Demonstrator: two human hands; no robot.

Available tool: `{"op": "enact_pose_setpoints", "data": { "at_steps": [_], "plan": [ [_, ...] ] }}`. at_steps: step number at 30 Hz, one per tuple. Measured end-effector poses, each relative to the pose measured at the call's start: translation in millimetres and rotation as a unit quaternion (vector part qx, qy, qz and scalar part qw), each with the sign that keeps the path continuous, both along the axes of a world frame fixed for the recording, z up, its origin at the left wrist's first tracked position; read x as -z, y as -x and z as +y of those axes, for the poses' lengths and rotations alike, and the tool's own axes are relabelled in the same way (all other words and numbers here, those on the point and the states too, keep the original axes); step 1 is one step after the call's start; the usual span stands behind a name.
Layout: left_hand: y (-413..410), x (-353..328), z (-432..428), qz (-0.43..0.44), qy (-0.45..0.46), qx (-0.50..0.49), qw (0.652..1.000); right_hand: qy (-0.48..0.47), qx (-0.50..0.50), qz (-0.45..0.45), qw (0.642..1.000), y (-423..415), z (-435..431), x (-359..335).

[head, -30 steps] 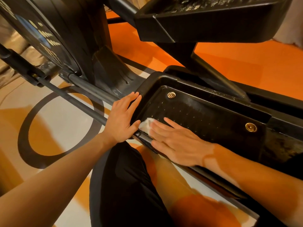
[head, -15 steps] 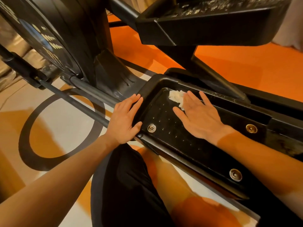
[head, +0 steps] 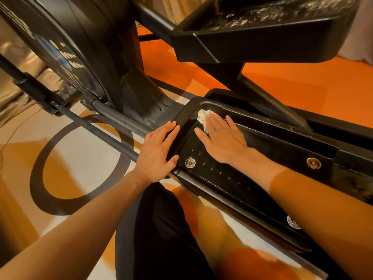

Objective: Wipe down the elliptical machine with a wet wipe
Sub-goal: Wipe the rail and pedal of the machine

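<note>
- Head-cam view, looking down: 2 bare hands are being shown on 1 black elliptical machine (head: pixel 113 57), w/ 1 wet wipe (head: pixel 203 117) being worked.
- Being counted on the machine: 2 pedals, i.e. the near pedal (head: pixel 222 178) low in the centre and the far pedal (head: pixel 262 33) raised at the top. Also 3 round bolts (head: pixel 190 163) on the near pedal (2 silver-toned, 1 brass-toned), 1 thin rod (head: pixel 96 128), 1 thicker tube (head: pixel 121 116) and 1 flywheel cover (head: pixel 60 43).
- Near pedal is being shown as a shallow hard tray, glossy black, w/ raised rim, rounded corners & rows of small bumps on its floor.
- Far pedal's top is being shown speckled w/ pale marks.
- Wipe is being shown as white, soft & crumpled into a small bunch.
- Right hand (head: pixel 222 138) is being laid flat, fingers straight & spread; the wipe is being pressed to the tray floor under the fingertips, w/ most of the bunch poking out beyond them.
- Left hand (head: pixel 157 152) is being rested flat on the rounded end rim of the near pedal. Its fingers are straight & close together, thumb splayed toward the near rim; nothing is being held.
- Wipe is being kept in the far-left corner of the near pedal, right by the rim.
- Near pedal's long axis is being seen running from upper left to lower right; the wipe is at its upper-left end. The bunch is too crumpled for an axis of its own to be told.
- Below: orange floor (head: pixel 302 87), a pale patch w/ 1 dark ring (head: pixel 40 158), and 1 leg in black shorts (head: pixel 157 229) at bottom centre.
</note>
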State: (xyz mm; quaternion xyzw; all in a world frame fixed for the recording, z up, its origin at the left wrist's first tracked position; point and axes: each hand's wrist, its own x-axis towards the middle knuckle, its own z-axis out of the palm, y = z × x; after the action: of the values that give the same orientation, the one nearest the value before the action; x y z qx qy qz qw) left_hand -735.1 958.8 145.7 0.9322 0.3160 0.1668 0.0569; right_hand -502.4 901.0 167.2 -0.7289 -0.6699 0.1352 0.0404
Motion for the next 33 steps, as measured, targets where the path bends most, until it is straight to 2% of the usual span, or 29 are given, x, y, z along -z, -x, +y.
{"op": "enact_pose_setpoints", "data": {
  "at_steps": [4, 8, 12, 18, 21, 24, 26, 31, 33],
  "plan": [
    [0.2, 0.4, 0.5, 0.001, -0.004, 0.001, 1.000, -0.020, 0.023, -0.011, 0.999, -21.5, -34.6, -9.0],
    [0.0, 3.1, 0.9, -0.003, -0.014, 0.004, 1.000, 0.021, 0.066, -0.042, 0.997, -42.9, -81.3, -17.0],
    [-0.6, 4.3, 0.8, -0.014, -0.013, 0.002, 1.000, 0.023, 0.067, -0.042, 0.997, -35.4, -78.4, -10.8],
    [-1.5, 0.8, -1.4, -0.015, -0.005, -0.002, 1.000, -0.020, 0.016, 0.039, 0.999, -2.6, 3.2, 2.5],
    [-2.1, 0.7, -1.5, -0.017, -0.002, -0.006, 1.000, -0.022, 0.002, 0.022, 1.000, 11.1, 18.0, 6.4],
    [-2.1, 1.7, -1.1, -0.023, -0.002, -0.003, 1.000, -0.041, -0.048, 0.000, 0.998, 13.3, 10.9, 5.2],
    [-1.4, 1.8, -1.1, -0.030, -0.003, -0.002, 1.000, -0.050, -0.091, 0.030, 0.994, 23.0, -0.8, 2.3],
    [-0.9, 1.2, -1.6, -0.022, 0.001, -0.002, 1.000, 0.003, -0.166, 0.111, 0.980, 54.0, -42.6, -9.0],
    [-1.1, 0.0, -1.4, -0.015, 0.004, -0.006, 1.000, 0.022, -0.182, 0.092, 0.979, 49.9, -48.6, -11.4]
  ]
}}
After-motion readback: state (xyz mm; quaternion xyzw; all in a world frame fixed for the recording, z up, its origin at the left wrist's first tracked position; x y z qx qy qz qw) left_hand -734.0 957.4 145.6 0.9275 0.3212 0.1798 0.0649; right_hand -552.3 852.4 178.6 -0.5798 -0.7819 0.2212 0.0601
